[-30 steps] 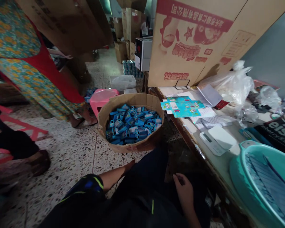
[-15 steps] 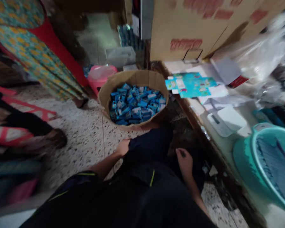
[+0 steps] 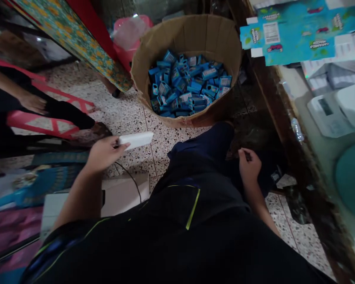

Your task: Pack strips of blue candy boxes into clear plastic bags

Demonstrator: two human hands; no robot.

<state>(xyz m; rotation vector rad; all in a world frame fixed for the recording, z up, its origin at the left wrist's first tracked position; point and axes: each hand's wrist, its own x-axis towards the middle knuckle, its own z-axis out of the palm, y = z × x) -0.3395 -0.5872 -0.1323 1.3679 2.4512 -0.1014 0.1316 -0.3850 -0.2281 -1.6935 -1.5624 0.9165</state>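
A flat white object (image 3: 137, 139) is held in my left hand (image 3: 102, 154), out to the left above the speckled floor; what it is I cannot make out. My right hand (image 3: 250, 165) is near my right thigh with its fingers curled in; whether something small is in them is hidden. Ahead of my knees stands a round cardboard container (image 3: 192, 33), holding many small blue boxes (image 3: 182, 86). It is nearer to my left knee than to either hand.
Flattened blue printed carton (image 3: 298, 33), white scale (image 3: 327, 114) and teal tub (image 3: 353, 181) lie on the right-hand table. A pink container (image 3: 130, 37) stands behind the cardboard one. At left, another person's hand (image 3: 34, 103) rests near a red stool (image 3: 44, 120).
My left hand has moved left and up from beside my knee and now holds the white object. The view has tilted down, bringing the blue boxes closer. My right hand stays curled.
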